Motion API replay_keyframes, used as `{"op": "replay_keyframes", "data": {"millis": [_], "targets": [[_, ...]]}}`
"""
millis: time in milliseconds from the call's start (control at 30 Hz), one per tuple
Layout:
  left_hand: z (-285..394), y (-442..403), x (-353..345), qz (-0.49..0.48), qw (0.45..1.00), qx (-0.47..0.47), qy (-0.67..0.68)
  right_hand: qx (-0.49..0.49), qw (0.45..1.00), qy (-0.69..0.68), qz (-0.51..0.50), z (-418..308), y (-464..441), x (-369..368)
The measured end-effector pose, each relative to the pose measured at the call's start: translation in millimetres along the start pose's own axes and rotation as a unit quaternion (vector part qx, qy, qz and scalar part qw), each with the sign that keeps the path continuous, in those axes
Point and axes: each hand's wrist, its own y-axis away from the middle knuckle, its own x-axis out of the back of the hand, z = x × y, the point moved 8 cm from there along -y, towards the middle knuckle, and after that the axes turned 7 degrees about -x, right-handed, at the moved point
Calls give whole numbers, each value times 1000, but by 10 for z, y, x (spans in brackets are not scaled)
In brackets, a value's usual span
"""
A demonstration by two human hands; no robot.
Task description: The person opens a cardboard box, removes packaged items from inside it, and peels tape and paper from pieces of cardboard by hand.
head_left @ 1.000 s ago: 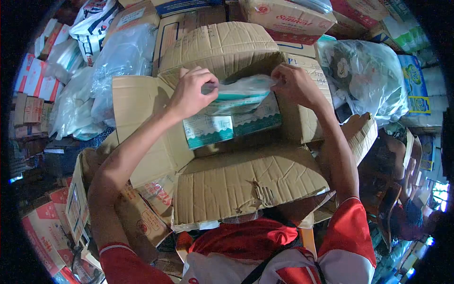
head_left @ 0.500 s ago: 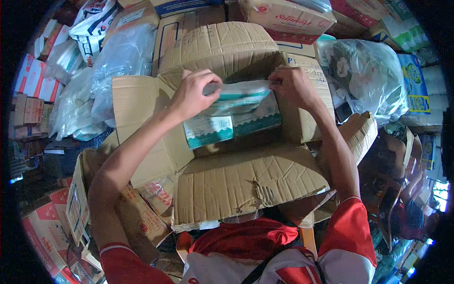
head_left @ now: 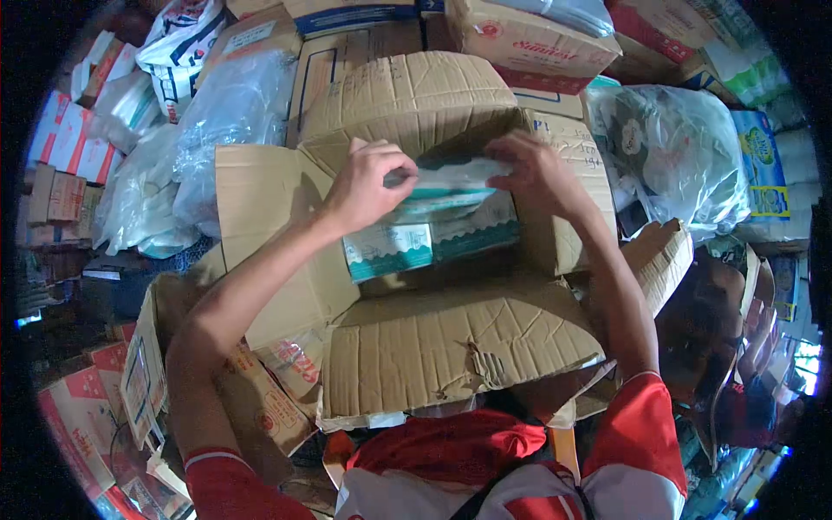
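An open cardboard carton [head_left: 451, 355] stands before me with its flaps spread. Above its inside is a clear plastic packet with teal and white print [head_left: 446, 201], held level between my hands. My left hand [head_left: 373, 182] is closed in a pinch at the packet's left end, thumb and forefinger curled together. At the right end, my right hand [head_left: 537, 173] is blurred, with its thumb and fingers around the packet's edge. Below it, white and teal printed packs [head_left: 390, 251] lie side by side in the carton, partly hidden by the packet.
Behind the carton is a stacked red and brown box [head_left: 533, 52]. Bags of clear plastic [head_left: 234, 121] are piled at the left, and a large plastic bag [head_left: 676, 156] sits at the right. Another person [head_left: 750, 390] is at the right edge.
The packet has dropped slightly in the view and its right end looks less raised. My right hand has shifted a little and its fingers have loosened. The view has tilted slightly.
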Motion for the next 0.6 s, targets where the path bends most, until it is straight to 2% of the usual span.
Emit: {"op": "replay_keyframes", "data": {"millis": [33,133,267,300,400,500,600], "targets": [[18,2,6,1,1000,-5,6,12,1000,1,-7,-7,4,-30],[66,-31,27,-15,1000,-7,24,-39,997,-16,-67,56,-5,-72],[74,-52,4,-53,998,9,14,-55,997,-17,-49,43,22,-87],[73,-39,-24,-60,998,8,8,8,1000,5,-30,-29,13,-93],[92,-8,-78,-52,998,6,31,23,1000,-18,-11,-24,48,-134],[65,9,-106,-51,998,19,30,-7,999,17,-44,8,31,-173],[39,-6,-70,-26,999,21,30,-3,1000,24,12,-135,63,-109]]}}
